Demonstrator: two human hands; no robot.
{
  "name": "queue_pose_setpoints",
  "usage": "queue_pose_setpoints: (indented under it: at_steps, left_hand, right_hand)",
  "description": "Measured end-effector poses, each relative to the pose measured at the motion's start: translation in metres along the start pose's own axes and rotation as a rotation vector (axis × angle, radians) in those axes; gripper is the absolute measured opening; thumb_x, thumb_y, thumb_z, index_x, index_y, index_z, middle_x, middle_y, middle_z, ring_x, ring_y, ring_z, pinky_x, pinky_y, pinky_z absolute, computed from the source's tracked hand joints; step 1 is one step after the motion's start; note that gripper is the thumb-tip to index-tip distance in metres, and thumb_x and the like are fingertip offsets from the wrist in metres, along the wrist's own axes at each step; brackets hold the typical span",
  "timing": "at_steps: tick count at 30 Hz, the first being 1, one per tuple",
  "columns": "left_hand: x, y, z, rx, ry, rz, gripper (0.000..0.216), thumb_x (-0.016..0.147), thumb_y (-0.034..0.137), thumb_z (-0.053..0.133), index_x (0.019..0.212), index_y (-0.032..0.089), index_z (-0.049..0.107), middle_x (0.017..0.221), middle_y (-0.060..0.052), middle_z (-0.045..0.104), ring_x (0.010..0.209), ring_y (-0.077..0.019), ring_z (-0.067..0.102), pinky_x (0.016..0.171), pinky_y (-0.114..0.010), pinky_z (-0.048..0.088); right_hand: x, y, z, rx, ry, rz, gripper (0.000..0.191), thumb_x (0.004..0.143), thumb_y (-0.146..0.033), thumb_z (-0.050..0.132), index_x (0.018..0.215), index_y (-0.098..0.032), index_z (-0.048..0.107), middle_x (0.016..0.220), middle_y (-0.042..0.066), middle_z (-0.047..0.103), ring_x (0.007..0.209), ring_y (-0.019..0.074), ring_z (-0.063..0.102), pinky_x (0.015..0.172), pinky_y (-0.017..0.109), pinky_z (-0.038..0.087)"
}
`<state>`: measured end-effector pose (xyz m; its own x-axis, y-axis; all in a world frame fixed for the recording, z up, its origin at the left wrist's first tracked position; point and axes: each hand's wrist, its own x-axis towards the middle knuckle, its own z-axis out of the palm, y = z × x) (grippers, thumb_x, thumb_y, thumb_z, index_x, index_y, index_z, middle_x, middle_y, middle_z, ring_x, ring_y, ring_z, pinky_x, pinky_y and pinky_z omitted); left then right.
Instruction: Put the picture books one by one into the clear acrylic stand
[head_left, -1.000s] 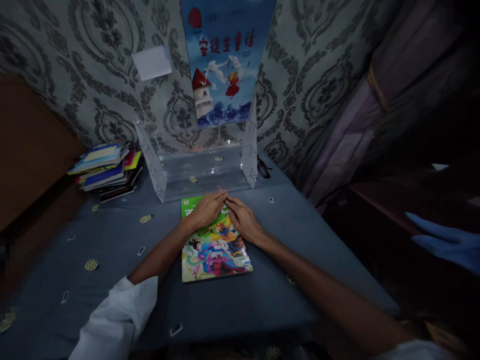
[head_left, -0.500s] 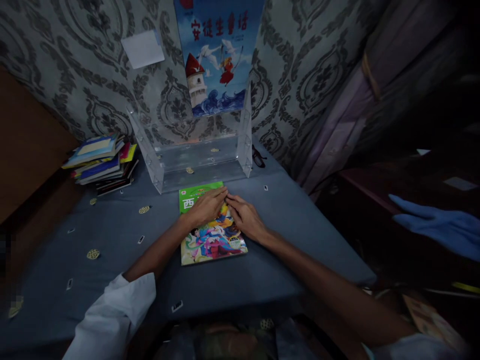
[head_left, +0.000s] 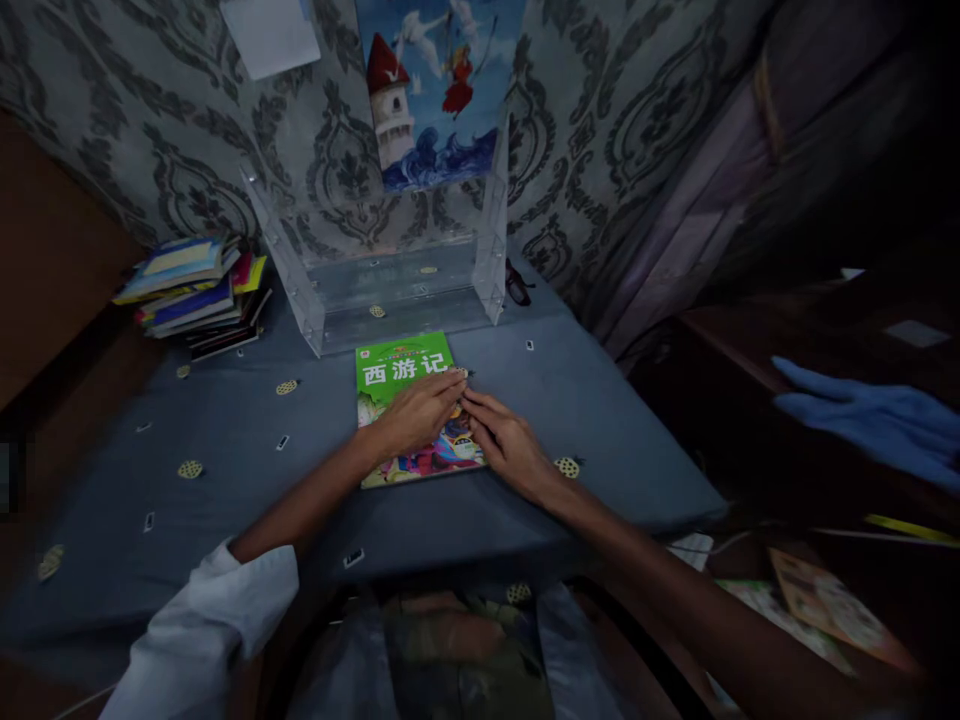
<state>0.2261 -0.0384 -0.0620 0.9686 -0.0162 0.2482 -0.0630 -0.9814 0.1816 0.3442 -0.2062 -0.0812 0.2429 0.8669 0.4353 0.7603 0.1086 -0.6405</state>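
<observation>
A green children's book (head_left: 401, 368) with a bright cartoon cover lies flat on the blue-grey tablecloth (head_left: 225, 470). My left hand (head_left: 417, 412) rests palm down on the middle of its cover, fingers stretched out. Beside it, my right hand (head_left: 504, 440) lies flat over the book's right edge, fingers extended toward the left hand's fingertips. Neither hand grips anything. Just beyond the book stands a clear acrylic rack (head_left: 397, 290), with a blue picture book (head_left: 435, 90) propped upright in it against the wall.
A stack of colourful books (head_left: 193, 292) sits at the table's back left. Dark glasses (head_left: 517, 285) lie right of the rack. Another person's blue-gloved hand (head_left: 870, 420) reaches in at the right. More books (head_left: 817, 600) lie on the floor lower right. Patterned wallpaper (head_left: 600, 150) backs the table.
Both hands have slid back along the cover toward me, uncovering the book's green title band. The view has tilted downward, so the rack and the upright book sit higher in frame.
</observation>
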Motion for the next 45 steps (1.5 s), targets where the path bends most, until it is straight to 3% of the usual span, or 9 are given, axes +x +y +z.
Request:
queue_pose_setpoints:
  at_steps: [7,16,26,32,39,45]
  left_hand:
    - [-0.016,0.025,-0.002,-0.009,-0.019,0.035,0.040,0.105,0.023,0.037,0.140,0.013,0.051,0.149,-0.015,0.054,0.142,-0.0226,0.048,0.117,-0.044,0.041]
    - [-0.039,0.068,-0.010,0.040,-0.067,0.046,0.041,0.106,0.024,0.036,0.141,0.007,0.049,0.151,-0.018,0.051,0.147,-0.0238,0.039,0.121,-0.043,0.036]
    - [-0.066,0.126,0.016,0.182,0.024,-0.167,0.052,0.098,0.009,0.034,0.150,0.003,0.038,0.158,-0.019,0.040,0.151,-0.0272,0.031,0.123,-0.045,0.034]
    - [-0.088,0.130,0.015,0.222,0.058,-0.239,0.052,0.102,0.017,0.036,0.152,0.004,0.034,0.158,-0.020,0.040,0.153,-0.0274,0.024,0.123,-0.049,0.032]
    - [-0.129,0.125,0.008,0.253,0.150,-0.392,0.066,0.103,0.021,0.039,0.161,0.009,0.009,0.155,-0.021,0.044,0.150,-0.0293,0.033,0.118,-0.052,0.040]
    - [-0.139,0.119,0.006,0.232,0.182,-0.435,0.065,0.104,0.024,0.037,0.161,0.011,0.010,0.153,-0.021,0.047,0.147,-0.0303,0.038,0.114,-0.053,0.045]
  right_hand:
    - [-0.031,-0.019,-0.003,-0.027,-0.016,0.038,0.043,0.102,-0.023,0.040,0.139,-0.017,0.060,0.142,0.015,0.060,0.133,0.0250,0.057,0.112,0.046,0.049]
    - [-0.073,-0.039,-0.006,-0.098,-0.015,0.047,0.045,0.103,-0.022,0.039,0.146,-0.020,0.053,0.142,0.013,0.061,0.131,0.0241,0.059,0.111,0.044,0.051]
    - [-0.094,-0.045,-0.007,-0.125,0.016,0.039,0.052,0.102,-0.016,0.041,0.153,-0.024,0.043,0.146,0.011,0.058,0.134,0.0234,0.056,0.113,0.045,0.050]
    - [-0.089,-0.042,-0.009,-0.145,-0.007,0.021,0.050,0.102,-0.019,0.042,0.152,-0.025,0.045,0.144,0.011,0.059,0.131,0.0234,0.058,0.109,0.044,0.053]
    - [-0.079,-0.046,-0.006,-0.232,0.026,-0.129,0.056,0.099,-0.013,0.047,0.154,-0.025,0.040,0.143,0.013,0.061,0.135,0.0272,0.055,0.111,0.053,0.049]
    - [-0.056,-0.052,0.004,-0.221,-0.119,-0.260,0.047,0.100,-0.015,0.046,0.146,-0.022,0.052,0.136,0.013,0.066,0.132,0.0252,0.058,0.115,0.055,0.043]
